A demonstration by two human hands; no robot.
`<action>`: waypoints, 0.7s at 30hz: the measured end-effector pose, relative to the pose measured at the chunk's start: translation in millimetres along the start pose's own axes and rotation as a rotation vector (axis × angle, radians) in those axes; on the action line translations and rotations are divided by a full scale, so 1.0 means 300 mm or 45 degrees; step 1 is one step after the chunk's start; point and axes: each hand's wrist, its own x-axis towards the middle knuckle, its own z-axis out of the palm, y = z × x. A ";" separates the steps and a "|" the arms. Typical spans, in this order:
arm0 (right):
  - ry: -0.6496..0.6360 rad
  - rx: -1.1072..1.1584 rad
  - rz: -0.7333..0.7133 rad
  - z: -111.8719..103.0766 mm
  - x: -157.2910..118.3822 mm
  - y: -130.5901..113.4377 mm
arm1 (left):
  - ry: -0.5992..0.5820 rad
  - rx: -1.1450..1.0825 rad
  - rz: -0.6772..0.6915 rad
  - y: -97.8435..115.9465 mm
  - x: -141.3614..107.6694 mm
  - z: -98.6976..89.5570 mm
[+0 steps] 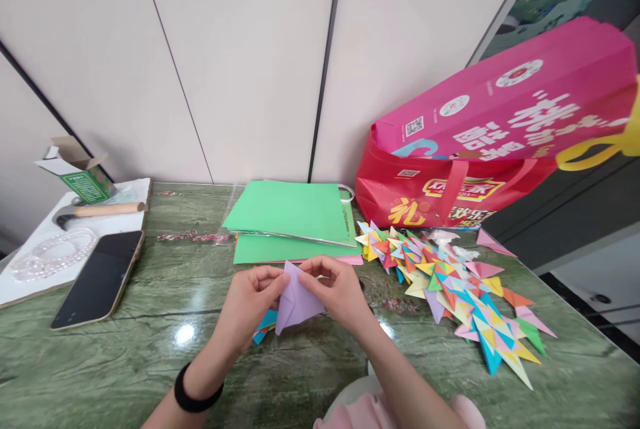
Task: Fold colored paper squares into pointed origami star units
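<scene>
Between my two hands is a folded sheet of purple paper (299, 302), raised a little over the green table. My left hand (254, 302) pinches its left upper edge between thumb and fingers; a black band circles that wrist. My right hand (340, 289) pinches the upper right side, thumb in front. A crease and a pointed top show on the paper. Partly hidden below my left hand lie blue and other coloured paper pieces (265, 326). Just beyond the hands rests a stack of green paper sheets (290, 212).
To the right spreads a pile of folded colourful paper triangles (450, 282). Behind it stand a red gift bag (380, 182) and a pink bag (450, 129). A phone (100, 279), a wooden-handled tool (107, 209), beads (55, 254) and a small green box (85, 183) lie left.
</scene>
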 end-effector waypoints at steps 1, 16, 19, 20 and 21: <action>0.010 -0.024 -0.017 0.002 -0.002 -0.002 | 0.004 -0.009 -0.004 0.000 0.000 0.000; -0.047 -0.176 -0.283 0.001 -0.010 -0.021 | 0.063 -0.025 0.034 -0.002 0.001 -0.001; -0.091 -0.050 -0.110 0.001 -0.005 -0.015 | 0.069 0.014 0.051 0.001 -0.001 -0.001; -0.100 0.007 -0.048 0.002 -0.003 -0.010 | 0.081 0.029 0.065 0.002 -0.002 0.000; -0.105 0.062 0.006 0.002 -0.001 -0.006 | 0.099 0.045 0.086 0.004 -0.003 0.001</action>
